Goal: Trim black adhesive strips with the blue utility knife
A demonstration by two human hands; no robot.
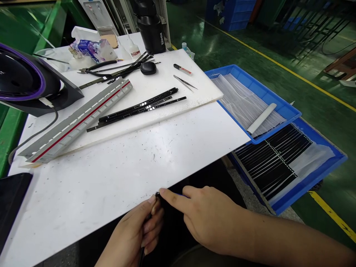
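My left hand (144,222) is closed around a thin black strip (157,194), pinched near its end at the table's front edge. The strip's lower part runs down below the hand. My right hand (211,215) reaches in from the right, its index fingertip touching the strip's tip. Its other fingers are curled, and a sliver of something blue shows behind the index finger; what it is, I cannot make out. Several dark strips (136,109) lie on the white foam board (164,81), beside a long grey piece with a red line (80,124).
Tweezers (185,83), a small cutter (182,69), a black oval case (148,68) and pliers (96,67) lie on the board. A purple-rimmed fan (41,79) stands left. Blue trays (289,111) with sheets and black strips sit at the right.
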